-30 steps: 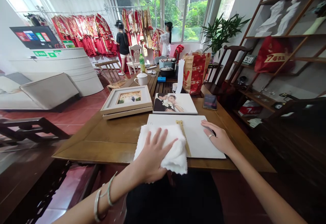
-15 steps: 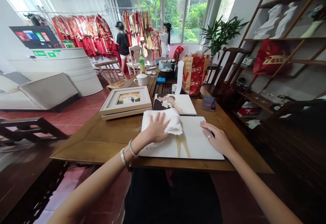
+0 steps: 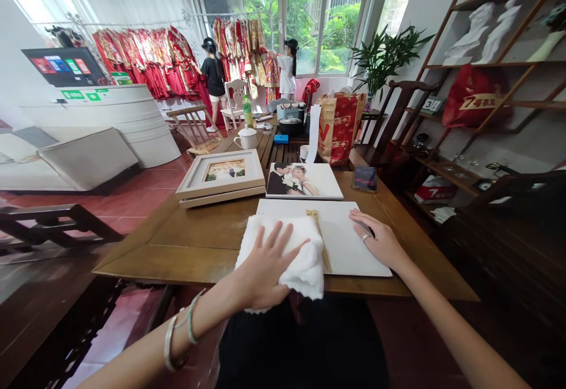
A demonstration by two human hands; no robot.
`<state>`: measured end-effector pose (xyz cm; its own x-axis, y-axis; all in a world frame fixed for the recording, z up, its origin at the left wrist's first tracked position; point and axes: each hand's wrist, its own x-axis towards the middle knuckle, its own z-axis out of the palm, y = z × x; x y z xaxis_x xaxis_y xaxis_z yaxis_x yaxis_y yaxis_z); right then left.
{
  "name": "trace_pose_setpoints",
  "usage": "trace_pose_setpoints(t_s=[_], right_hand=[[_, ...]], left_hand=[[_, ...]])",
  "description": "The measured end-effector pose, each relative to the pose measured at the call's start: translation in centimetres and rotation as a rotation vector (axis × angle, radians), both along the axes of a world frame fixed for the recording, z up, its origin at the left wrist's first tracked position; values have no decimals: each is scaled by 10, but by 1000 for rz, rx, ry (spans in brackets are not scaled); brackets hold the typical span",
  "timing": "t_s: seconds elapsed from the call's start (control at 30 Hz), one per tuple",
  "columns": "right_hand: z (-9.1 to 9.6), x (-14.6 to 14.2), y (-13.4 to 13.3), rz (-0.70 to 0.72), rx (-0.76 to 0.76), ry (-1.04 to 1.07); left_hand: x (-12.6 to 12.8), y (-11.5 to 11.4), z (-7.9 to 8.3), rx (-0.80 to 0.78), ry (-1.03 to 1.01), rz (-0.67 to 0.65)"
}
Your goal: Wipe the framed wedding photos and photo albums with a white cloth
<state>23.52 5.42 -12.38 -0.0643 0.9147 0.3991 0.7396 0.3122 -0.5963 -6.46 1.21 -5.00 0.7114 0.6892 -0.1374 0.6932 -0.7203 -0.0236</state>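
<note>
My left hand [image 3: 265, 265] lies flat with fingers spread on a folded white cloth [image 3: 305, 262], pressing it onto a white board [image 3: 342, 244]. The cloth hangs over the board's near edge and covers its left part. A tan, two-legged stand piece [image 3: 313, 217] shows on the board, partly hidden by the cloth. On the board's right side rests my right hand [image 3: 375, 238], fingers stretched out, with a ring on one finger. Just beyond the board lies a photo panel of a couple [image 3: 305, 181].
Stacked picture frames [image 3: 221, 177] lie on the wooden table [image 3: 177, 247] at left. A phone [image 3: 365, 178], a paper bag [image 3: 339, 127], a lidded mug [image 3: 246, 138] and a black pot [image 3: 290, 125] stand farther back. Two people [image 3: 215, 79] are by the clothes racks.
My left hand has slid the cloth toward me, past the board's near edge, uncovering the board's far left corner and the top of the tan piece. My right hand has stayed in place.
</note>
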Motion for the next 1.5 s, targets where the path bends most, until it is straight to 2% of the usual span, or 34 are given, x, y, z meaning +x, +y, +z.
trace_pose_setpoints(t_s=[0.17, 0.27, 0.37, 0.47, 0.67, 0.77, 0.87, 1.0, 1.13, 1.23, 1.3, 1.37, 1.5], right_hand=[[4, -3, -2, -6, -27, -1], [5, -3, -2, -1, -17, -4], [5, -2, -1, 4, -9, -5], [5, -1, -1, 4, -7, 0], [5, -1, -2, -8, -13, 17], [5, -1, -2, -6, -10, 12], [4, -1, -1, -1, 8, 22], [5, -2, -2, 4, 5, 27], [5, -2, -2, 5, -22, 12], [5, -2, -1, 2, -32, 6], [5, -1, -1, 2, -27, 3], [5, -1, -1, 6, -14, 7], [2, 0, 0, 11, 6, 20]], left_hand=[[10, 49, -8, 82, -8, 49], [16, 78, -8, 98, 10, 61], [18, 91, -5, 84, 1, 42], [17, 77, -5, 48, -29, 25], [16, 6, -4, 11, -89, -52], [20, -11, -3, 0, -62, -28], [27, -2, -6, 22, -52, 4], [34, 37, -9, 114, -73, 30], [39, 77, -7, 112, -22, 20], [41, 92, -3, 92, -17, 10], [41, 90, 0, 73, -20, 14], [41, 79, 3, 43, -19, 14], [39, 35, 4, 11, -42, -21]])
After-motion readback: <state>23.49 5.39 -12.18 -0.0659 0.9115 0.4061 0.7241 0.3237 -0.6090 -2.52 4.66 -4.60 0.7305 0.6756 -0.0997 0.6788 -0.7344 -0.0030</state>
